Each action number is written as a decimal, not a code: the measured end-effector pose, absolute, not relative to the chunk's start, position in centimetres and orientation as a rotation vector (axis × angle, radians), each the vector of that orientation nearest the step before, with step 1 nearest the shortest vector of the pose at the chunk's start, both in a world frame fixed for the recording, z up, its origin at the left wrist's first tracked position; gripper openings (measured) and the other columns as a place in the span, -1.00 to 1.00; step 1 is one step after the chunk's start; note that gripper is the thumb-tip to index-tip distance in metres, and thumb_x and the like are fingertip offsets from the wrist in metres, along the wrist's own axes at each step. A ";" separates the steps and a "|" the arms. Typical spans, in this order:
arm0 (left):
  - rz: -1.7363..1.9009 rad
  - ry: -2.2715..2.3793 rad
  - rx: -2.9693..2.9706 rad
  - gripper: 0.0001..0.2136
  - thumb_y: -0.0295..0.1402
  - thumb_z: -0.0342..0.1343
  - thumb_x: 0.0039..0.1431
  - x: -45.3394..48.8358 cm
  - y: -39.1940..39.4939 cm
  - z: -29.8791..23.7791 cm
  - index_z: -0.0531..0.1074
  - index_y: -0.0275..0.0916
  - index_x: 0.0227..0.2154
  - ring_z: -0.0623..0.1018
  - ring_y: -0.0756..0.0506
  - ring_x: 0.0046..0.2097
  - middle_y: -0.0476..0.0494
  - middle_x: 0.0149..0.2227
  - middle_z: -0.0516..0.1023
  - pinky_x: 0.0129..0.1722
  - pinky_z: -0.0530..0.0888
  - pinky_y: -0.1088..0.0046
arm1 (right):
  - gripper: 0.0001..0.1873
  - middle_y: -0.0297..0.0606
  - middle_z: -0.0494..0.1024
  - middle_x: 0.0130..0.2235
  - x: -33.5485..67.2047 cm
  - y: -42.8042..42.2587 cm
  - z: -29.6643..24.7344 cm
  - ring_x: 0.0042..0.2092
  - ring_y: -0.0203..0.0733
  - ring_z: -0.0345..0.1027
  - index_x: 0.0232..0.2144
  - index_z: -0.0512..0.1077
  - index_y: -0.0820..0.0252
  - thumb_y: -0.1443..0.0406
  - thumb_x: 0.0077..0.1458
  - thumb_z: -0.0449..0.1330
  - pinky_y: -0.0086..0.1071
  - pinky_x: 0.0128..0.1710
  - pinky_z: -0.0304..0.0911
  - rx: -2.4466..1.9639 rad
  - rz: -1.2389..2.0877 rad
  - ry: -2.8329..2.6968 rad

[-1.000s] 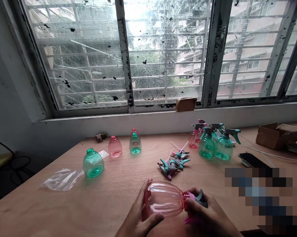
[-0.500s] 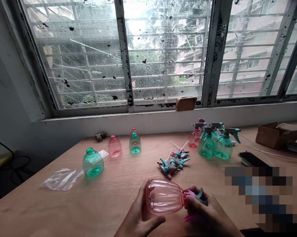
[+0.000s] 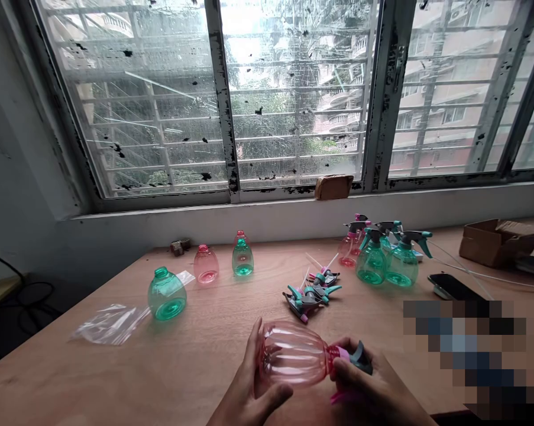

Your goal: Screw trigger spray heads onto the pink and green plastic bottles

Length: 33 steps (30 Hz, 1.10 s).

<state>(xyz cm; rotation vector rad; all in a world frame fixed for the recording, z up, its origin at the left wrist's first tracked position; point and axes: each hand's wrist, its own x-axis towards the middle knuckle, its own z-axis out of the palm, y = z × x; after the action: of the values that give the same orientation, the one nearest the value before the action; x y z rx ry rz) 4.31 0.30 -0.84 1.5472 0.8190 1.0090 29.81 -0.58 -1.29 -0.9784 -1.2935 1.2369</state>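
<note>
A clear pink spray bottle [image 3: 295, 355] lies sideways between my hands above the near part of the table. My left hand [image 3: 255, 381] is wrapped round its base, with the thumb along the near side. At the neck, my right hand [image 3: 359, 373] closes on the pink collar of the grey-and-pink spray head [image 3: 359, 356]. The head sits on the bottle's mouth; whether it is fully tight I cannot tell. Just beyond the bottle lies a pile of loose spray heads [image 3: 311, 296] in grey, teal and pink.
Green and pink bottles without heads, including a green bottle [image 3: 167, 296], stand at the left near a plastic bag [image 3: 111, 324]. Several bottles with spray heads [image 3: 373, 260] are grouped at the back right. A phone [image 3: 457, 287] and cardboard box [image 3: 499, 245] lie farther right.
The pink bottle has turned slightly about its length, and the fingers of my left hand have shifted a little round its base. My right hand keeps its grip on the collar.
</note>
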 end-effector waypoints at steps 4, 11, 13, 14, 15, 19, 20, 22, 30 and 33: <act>0.991 0.770 1.492 0.02 0.03 0.31 0.02 4.3 0.4 -0.8 -0.17 -0.18 0.39 0.23 -0.39 0.33 -0.37 0.35 0.17 0.32 0.13 0.03 | -0.59 -0.27 0.60 -0.50 29.9 -0.6 -1.3 -0.48 -0.20 0.41 -0.37 0.52 0.25 0.01 -0.01 0.37 -0.41 -0.47 0.29 -0.967 1.248 -1.306; 0.970 0.867 1.477 0.01 0.05 0.30 0.02 4.1 0.1 -0.9 -0.14 -0.20 0.38 0.30 -0.41 0.27 -0.41 0.26 0.27 0.26 0.22 0.05 | -0.59 -0.26 0.60 -0.49 29.9 -0.6 -1.2 -0.47 -0.19 0.41 -0.37 0.53 0.26 0.01 -0.01 0.38 -0.39 -0.46 0.29 -0.978 1.246 -1.324; 0.962 0.875 1.480 0.01 0.05 0.29 0.02 4.1 0.2 -0.9 -0.15 -0.21 0.38 0.33 -0.41 0.25 -0.42 0.21 0.32 0.25 0.23 0.05 | -0.59 -0.27 0.60 -0.50 29.8 -0.6 -1.2 -0.48 -0.19 0.41 -0.37 0.53 0.26 0.00 -0.02 0.37 -0.39 -0.47 0.28 -0.982 1.247 -1.317; 0.964 0.876 1.486 0.00 0.04 0.29 0.03 4.1 0.2 -0.9 -0.15 -0.20 0.38 0.34 -0.40 0.24 -0.41 0.21 0.33 0.25 0.23 0.05 | -0.59 -0.27 0.60 -0.50 29.8 -0.6 -1.2 -0.48 -0.19 0.41 -0.37 0.53 0.26 0.00 -0.02 0.37 -0.39 -0.48 0.28 -0.982 1.250 -1.311; 0.972 0.874 1.497 0.00 0.04 0.29 0.03 4.1 0.2 -0.9 -0.14 -0.18 0.38 0.35 -0.39 0.23 -0.40 0.21 0.33 0.25 0.22 0.06 | -0.59 -0.27 0.59 -0.51 29.8 -0.6 -1.2 -0.49 -0.19 0.41 -0.37 0.52 0.25 0.00 -0.02 0.37 -0.39 -0.48 0.27 -0.983 1.250 -1.305; 1.013 0.877 1.602 0.00 -0.02 0.33 0.02 4.0 0.5 -1.0 -0.16 -0.08 0.39 0.40 -0.35 0.19 -0.30 0.16 0.39 0.27 0.19 0.08 | -0.59 -0.27 0.60 -0.51 29.8 -0.6 -1.3 -0.48 -0.18 0.41 -0.38 0.52 0.24 -0.01 -0.02 0.37 -0.38 -0.47 0.26 -0.999 1.223 -1.299; 1.022 0.877 1.629 -0.01 -0.05 0.34 0.03 4.0 0.6 -1.1 -0.17 -0.05 0.39 0.41 -0.33 0.18 -0.27 0.16 0.39 0.27 0.21 0.09 | -0.58 -0.27 0.60 -0.51 29.8 -0.6 -1.3 -0.48 -0.18 0.41 -0.39 0.52 0.24 -0.02 -0.02 0.37 -0.37 -0.47 0.26 -1.002 1.220 -1.298; 1.050 0.849 1.676 -0.01 -0.12 0.34 0.06 4.1 0.8 -1.3 -0.21 0.00 0.39 0.40 -0.31 0.20 -0.26 0.24 0.31 0.26 0.25 0.12 | -0.57 -0.26 0.60 -0.50 29.8 -0.6 -1.3 -0.48 -0.17 0.42 -0.38 0.52 0.23 -0.03 -0.03 0.37 -0.37 -0.46 0.27 -1.010 1.222 -1.304; 1.014 0.837 1.674 0.01 -0.15 0.38 0.02 4.1 0.6 -1.4 -0.18 -0.06 0.39 0.10 -0.36 0.39 -0.27 0.45 -0.03 0.39 -0.04 0.07 | -0.59 -0.26 0.60 -0.50 29.9 -0.6 -1.2 -0.48 -0.19 0.41 -0.38 0.52 0.25 -0.01 -0.01 0.36 -0.38 -0.46 0.27 -0.991 1.234 -1.333; 1.062 0.793 1.619 -0.01 0.00 0.32 0.02 4.0 0.5 -1.3 -0.15 -0.04 0.39 0.06 -0.39 0.41 -0.22 0.44 0.02 0.39 -0.07 0.06 | -0.59 -0.27 0.59 -0.51 29.9 -0.6 -1.4 -0.49 -0.20 0.39 -0.38 0.52 0.25 0.00 -0.02 0.37 -0.39 -0.47 0.24 -0.972 1.232 -1.321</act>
<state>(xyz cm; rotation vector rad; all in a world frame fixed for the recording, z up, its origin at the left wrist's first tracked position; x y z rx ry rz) 4.00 0.52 -1.25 1.6186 0.7927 1.0620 29.85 -0.56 -1.37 -0.9719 -1.3207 1.2325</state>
